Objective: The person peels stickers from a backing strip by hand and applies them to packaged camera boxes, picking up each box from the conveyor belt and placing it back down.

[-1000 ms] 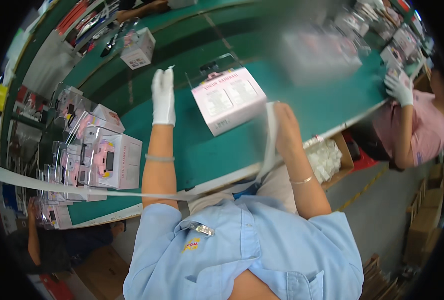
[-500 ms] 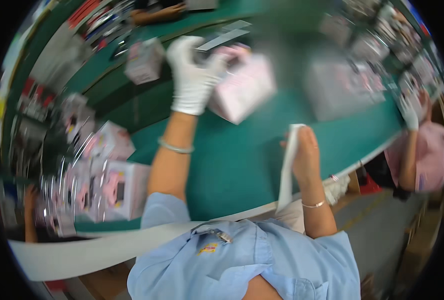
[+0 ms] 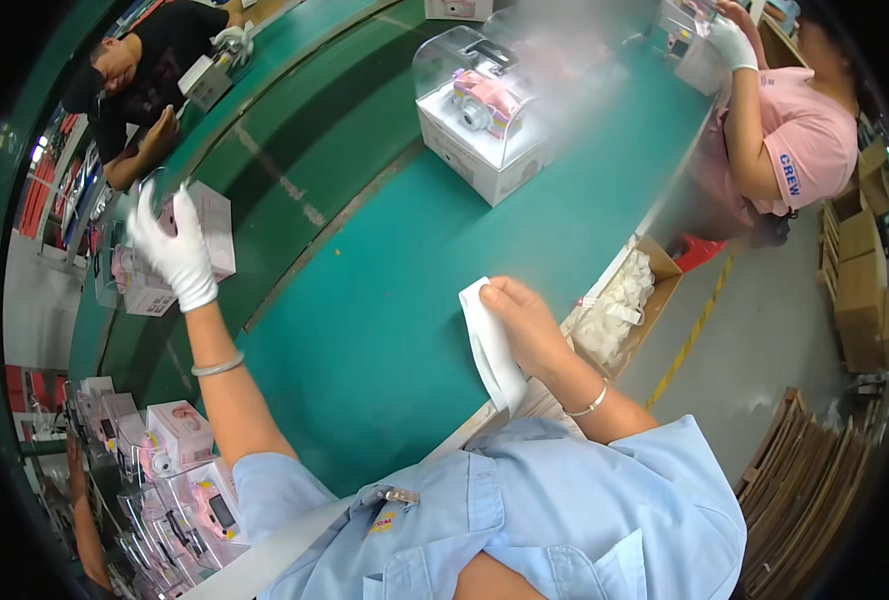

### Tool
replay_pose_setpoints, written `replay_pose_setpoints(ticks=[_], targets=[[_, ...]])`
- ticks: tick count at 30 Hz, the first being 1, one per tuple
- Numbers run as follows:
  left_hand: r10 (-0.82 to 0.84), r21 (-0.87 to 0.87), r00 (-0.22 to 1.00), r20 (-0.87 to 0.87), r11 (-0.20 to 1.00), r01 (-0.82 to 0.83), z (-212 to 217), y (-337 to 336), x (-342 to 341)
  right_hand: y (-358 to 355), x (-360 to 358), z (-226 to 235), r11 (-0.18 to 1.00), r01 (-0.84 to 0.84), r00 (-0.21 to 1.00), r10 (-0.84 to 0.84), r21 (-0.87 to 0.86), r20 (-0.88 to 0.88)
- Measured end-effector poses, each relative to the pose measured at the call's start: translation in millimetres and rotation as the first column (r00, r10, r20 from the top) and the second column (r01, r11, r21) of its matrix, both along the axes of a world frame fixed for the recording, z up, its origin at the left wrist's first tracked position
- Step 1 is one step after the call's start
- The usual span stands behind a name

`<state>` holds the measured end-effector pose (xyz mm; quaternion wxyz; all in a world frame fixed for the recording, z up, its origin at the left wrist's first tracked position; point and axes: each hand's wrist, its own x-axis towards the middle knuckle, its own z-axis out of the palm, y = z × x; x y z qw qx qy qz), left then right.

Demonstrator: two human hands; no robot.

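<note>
My left hand (image 3: pixel 177 250), in a white glove, is stretched out to the left with thumb and fingers spread. It is over a white box (image 3: pixel 219 222) and a second box with a clear cover and pink toy camera (image 3: pixel 125 268); whether it touches either is hidden. My bare right hand (image 3: pixel 527 325) is closed on a folded white strip (image 3: pixel 493 350), which hangs down near the front edge of the green table (image 3: pixel 365 330). Beyond it stands a white box (image 3: pixel 485 178) with a pink toy camera (image 3: pixel 485 102) under a clear dome.
More boxed pink toy cameras (image 3: pixel 215 508) are stacked at lower left. A co-worker in pink (image 3: pixel 800 130) handles a box at right; another in black (image 3: pixel 160 75) works across the green belt. A carton of white scraps (image 3: pixel 615 310) adjoins the table's edge.
The view has turned. My left hand has moved left, away from the box in the middle, to the boxes on the belt. My right hand still grips the white strip.
</note>
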<state>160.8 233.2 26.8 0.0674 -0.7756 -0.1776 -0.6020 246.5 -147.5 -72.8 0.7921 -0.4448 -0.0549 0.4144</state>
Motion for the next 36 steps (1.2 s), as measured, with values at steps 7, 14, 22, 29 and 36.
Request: replay_pose_setpoints(ticks=[7,14,22,29,36], targets=[[-0.795,-0.764,0.475,0.378,0.022,0.645,-0.2,-83.9,166.4,-17.5,24.8,3.9,0.993,0.111,0.991,-0.113,0.025,0.066],[-0.755,-0.576,0.531,0.383,0.255,0.777,-15.7,-175.7,182.2,-35.7,129.8,9.6,0.921,0.389,0.803,-0.346,0.013,0.485],[-0.682,-0.750,0.676,0.279,0.285,0.597,-70.7,-213.6,103.3,-7.5,132.7,-2.4,0.970,0.229,0.539,-0.195,0.081,0.819],[-0.447,-0.649,0.890,0.092,0.651,0.394,-68.7,-246.1,127.6,13.0,68.0,-20.1,0.997,-0.012,0.685,-0.049,0.079,0.727],[-0.382,-0.714,0.866,0.324,0.502,0.488,-56.4,-195.9,119.6,-53.1,49.2,4.8,0.984,0.091,0.824,0.012,-0.153,0.566]])
